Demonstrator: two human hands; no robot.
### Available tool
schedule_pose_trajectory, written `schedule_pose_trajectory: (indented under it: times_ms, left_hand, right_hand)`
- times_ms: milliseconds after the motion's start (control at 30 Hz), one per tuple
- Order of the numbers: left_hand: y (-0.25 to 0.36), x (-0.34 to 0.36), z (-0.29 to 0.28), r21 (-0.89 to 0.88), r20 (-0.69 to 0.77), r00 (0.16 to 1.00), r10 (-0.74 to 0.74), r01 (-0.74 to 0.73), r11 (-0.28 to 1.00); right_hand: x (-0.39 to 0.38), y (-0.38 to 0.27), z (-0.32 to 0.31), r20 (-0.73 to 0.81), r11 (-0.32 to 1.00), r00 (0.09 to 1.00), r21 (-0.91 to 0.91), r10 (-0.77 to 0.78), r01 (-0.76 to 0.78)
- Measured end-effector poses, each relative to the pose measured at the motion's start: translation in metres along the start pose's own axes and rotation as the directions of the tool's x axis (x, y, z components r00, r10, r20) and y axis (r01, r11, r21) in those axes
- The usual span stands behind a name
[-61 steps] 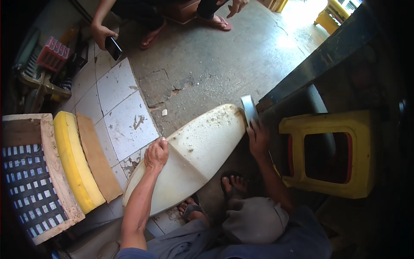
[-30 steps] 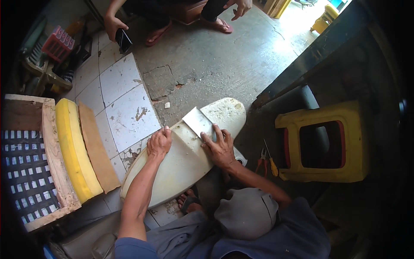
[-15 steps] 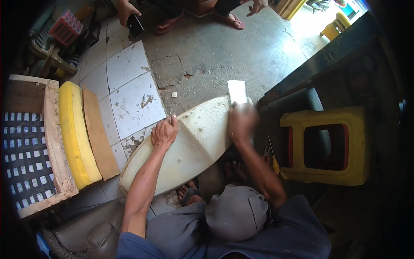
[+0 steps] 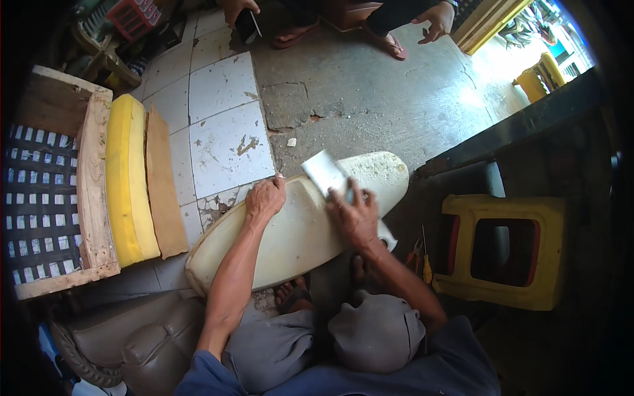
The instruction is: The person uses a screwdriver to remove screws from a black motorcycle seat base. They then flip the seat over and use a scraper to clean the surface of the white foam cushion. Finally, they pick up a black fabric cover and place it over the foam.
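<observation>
Across my legs lies a long cream piece point(image 4: 290, 231) with rounded ends, which looks like seat foam. Crumbs and rough spots show at its right end. My left hand point(image 4: 266, 198) is closed over its far edge, left of the middle. My right hand point(image 4: 356, 214) presses a stiff white sheet point(image 4: 323, 173) onto the top, right of the middle, fingers bent over it. One end of the sheet sticks out past the far edge, and a pale curled end shows beside the wrist. What the sheet is made of I cannot tell.
On the left stand a wooden frame with black webbing point(image 4: 96, 191), a yellow foam slab point(image 4: 125, 178) and a brown board point(image 4: 165, 185). At right are a yellow stool point(image 4: 505, 297), a screwdriver point(image 4: 427, 267) and pliers point(image 4: 414, 257). A person with a phone point(image 4: 248, 25) is opposite.
My right hand has swept the white sheet left and nearer, from the right end toward the middle of the cream piece. My left hand keeps its hold. The view has shifted slightly.
</observation>
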State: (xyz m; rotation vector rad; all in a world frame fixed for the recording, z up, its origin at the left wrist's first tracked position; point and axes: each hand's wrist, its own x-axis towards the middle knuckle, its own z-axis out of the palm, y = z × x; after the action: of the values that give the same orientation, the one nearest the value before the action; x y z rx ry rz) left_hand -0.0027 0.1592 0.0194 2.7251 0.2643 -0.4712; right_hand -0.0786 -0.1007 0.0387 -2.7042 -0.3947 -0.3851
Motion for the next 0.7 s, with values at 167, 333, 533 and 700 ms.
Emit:
schedule_pose_trajectory:
  times_ms: [167, 333, 533, 700]
  left_hand:
    - [0.009, -0.014, -0.010, 0.029, 0.056, 0.996, -0.064, 0.062, 0.998]
    - [0.002, -0.021, -0.014, 0.024, 0.100, 0.993, -0.069, 0.067, 0.998]
    - [0.013, -0.025, -0.027, 0.014, 0.073, 0.995, -0.067, 0.066, 0.998]
    - [0.021, -0.037, -0.025, 0.010, 0.045, 0.996, -0.076, 0.075, 0.997]
  right_hand:
    - [0.020, -0.009, -0.008, 0.077, 0.979, 0.982, -0.127, 0.171, -0.161]
    - [0.041, -0.013, -0.007, 0.062, 0.969, 0.973, -0.121, 0.222, -0.213]
    - [0.025, -0.041, 0.004, 0.148, 1.000, 0.989, 0.024, -0.014, 0.011]
    - [0.024, -0.030, 0.013, 0.094, 0.994, 0.991, -0.062, 0.097, -0.092]
